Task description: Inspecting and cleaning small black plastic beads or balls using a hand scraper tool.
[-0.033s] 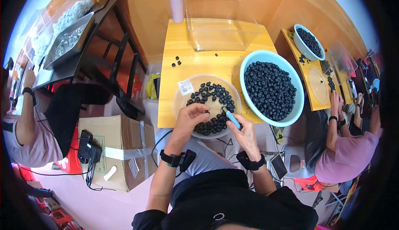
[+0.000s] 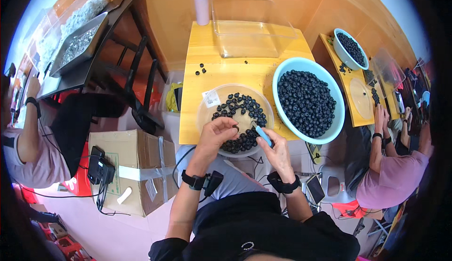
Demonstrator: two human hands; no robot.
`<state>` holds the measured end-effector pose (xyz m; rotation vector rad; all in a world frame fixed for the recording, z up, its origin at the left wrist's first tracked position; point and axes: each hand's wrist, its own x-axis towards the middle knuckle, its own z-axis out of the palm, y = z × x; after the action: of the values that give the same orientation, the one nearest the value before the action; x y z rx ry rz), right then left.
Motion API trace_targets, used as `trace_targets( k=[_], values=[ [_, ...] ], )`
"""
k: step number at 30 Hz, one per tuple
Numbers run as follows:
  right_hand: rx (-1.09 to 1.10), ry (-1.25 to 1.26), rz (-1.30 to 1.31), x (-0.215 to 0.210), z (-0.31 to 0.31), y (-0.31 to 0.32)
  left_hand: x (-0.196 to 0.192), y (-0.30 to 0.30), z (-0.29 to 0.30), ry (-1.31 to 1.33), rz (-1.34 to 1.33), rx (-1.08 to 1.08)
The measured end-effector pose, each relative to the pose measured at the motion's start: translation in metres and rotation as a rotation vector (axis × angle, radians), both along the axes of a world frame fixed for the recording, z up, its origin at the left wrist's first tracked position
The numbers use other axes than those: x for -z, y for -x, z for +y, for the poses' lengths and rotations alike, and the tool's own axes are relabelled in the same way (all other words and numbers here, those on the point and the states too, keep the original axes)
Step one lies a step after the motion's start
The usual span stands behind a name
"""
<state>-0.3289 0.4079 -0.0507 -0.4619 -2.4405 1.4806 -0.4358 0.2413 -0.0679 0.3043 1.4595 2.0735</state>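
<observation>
My left hand (image 2: pixel 217 133) pinches one small dark berry (image 2: pixel 235 128) between thumb and fingertips over the near side of a shallow clear bowl (image 2: pixel 203 106). That bowl holds several dark berries (image 2: pixel 242 103) spread around its rim. My right hand (image 2: pixel 278 151) grips a thin blue tool (image 2: pixel 263 136), its tip pointing toward the pinched berry. A big light-blue bowl (image 2: pixel 308 62) heaped with dark berries (image 2: pixel 306 98) stands just right of the shallow bowl. Both bowls rest on a yellow table (image 2: pixel 221 75).
A clear plastic box (image 2: pixel 252 37) and a pale tumbler (image 2: pixel 202 6) stand at the table's far edge, with loose berries (image 2: pixel 201 69) nearby. A taped cardboard box (image 2: pixel 136 164) sits on my left. Other people (image 2: pixel 393 169) work at a side table with another berry bowl (image 2: pixel 351 49).
</observation>
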Motion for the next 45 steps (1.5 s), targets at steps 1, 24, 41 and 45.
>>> trace_targets(
  k=[1, 24, 41, 45],
  values=[
    [0.004, 0.015, 0.020, -0.001, -0.002, 0.002, -0.004, -0.002, -0.002, -0.188, -0.223, 0.023],
    [-0.290, -0.232, 0.195, -0.032, -0.008, -0.005, -0.002, -0.022, 0.004, -0.591, -0.513, 0.203],
    [-0.293, -0.273, 0.213, -0.020, -0.003, -0.001, 0.000, -0.029, -0.004, -0.570, -0.558, 0.179],
    [-0.058, -0.320, -0.005, -0.006, 0.019, 0.000, -0.014, -0.039, -0.010, -0.642, -0.517, 0.353]
  ],
)
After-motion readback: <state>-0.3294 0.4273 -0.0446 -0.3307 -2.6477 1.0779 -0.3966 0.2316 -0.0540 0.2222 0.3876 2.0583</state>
